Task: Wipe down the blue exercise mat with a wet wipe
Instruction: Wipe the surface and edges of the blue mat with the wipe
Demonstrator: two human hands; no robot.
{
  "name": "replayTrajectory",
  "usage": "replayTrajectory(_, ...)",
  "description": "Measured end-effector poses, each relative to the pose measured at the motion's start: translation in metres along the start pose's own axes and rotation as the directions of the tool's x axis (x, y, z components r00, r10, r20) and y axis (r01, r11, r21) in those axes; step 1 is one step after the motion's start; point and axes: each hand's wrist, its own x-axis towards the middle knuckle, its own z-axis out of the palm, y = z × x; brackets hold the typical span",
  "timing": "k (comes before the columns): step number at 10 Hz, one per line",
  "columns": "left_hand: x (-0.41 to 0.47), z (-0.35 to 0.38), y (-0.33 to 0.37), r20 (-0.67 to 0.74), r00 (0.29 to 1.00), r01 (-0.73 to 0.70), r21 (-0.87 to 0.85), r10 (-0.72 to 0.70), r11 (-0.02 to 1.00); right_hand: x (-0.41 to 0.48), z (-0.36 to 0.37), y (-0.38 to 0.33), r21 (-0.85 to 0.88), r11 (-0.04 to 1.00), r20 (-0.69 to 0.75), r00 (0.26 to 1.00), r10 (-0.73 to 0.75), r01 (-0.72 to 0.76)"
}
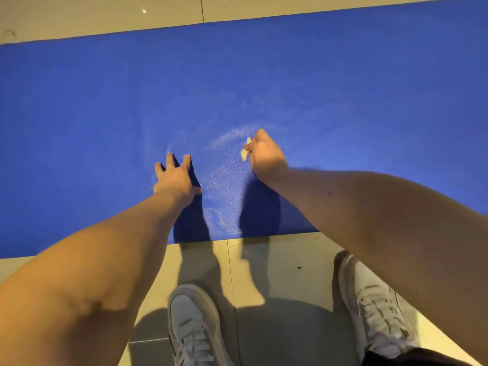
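Note:
The blue exercise mat [105, 107] lies flat on a tiled floor and spans the whole width of the view. My right hand [265, 157] is curled round a small white wet wipe [245, 150], of which only bits show at the fingers, pressed onto the mat near its front edge. A shiny damp patch curves between my two hands. My left hand [175, 177] rests on the mat with its fingers spread and straight, to the left of that patch.
Beige floor tiles [277, 262] run in front of and behind the mat. My two white sneakers [192, 326] stand on the tiles just short of the mat's front edge. A small pale object [9, 34] lies on the floor at the far left.

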Motion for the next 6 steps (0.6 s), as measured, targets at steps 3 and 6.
replayTrajectory(3,0.003,-0.002,0.003,-0.002,1.000,0.008,0.006,-0.008,1.000,0.028,-0.013,0.017,-0.226,0.972,-0.203,0.979,0.014,-0.061)
replayTrajectory(6,-0.001,-0.005,0.003,-0.009,1.000,0.024,0.062,-0.024,0.998,-0.006,0.059,-0.042,-0.295,0.852,0.186,0.901,-0.392,0.431)
